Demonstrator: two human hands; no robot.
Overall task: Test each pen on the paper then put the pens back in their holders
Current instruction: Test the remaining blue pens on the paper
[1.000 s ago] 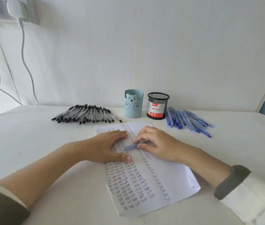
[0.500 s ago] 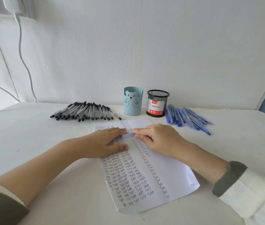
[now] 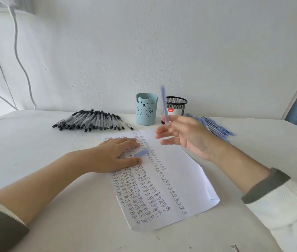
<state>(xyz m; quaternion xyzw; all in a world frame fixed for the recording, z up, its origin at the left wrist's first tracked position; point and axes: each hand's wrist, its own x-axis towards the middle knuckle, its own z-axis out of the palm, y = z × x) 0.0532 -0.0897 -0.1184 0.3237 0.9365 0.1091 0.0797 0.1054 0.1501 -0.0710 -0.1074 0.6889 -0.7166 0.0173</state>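
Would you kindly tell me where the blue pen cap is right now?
In the head view, the blue pen cap lies on the paper, left of centre, between thumb and forefinger of the left hand.

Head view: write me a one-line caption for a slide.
Pen test: left hand flat on the paper, blue cap by its thumb; right hand holds a blue pen upright.

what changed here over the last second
The right hand lifted off the written-on white paper sheet, up and to the right, its grip carrying a slim blue pen now upright. A small blue cap lies left behind beside the left hand, which stays flat on the sheet. The light blue bear holder and black mesh holder have not moved.
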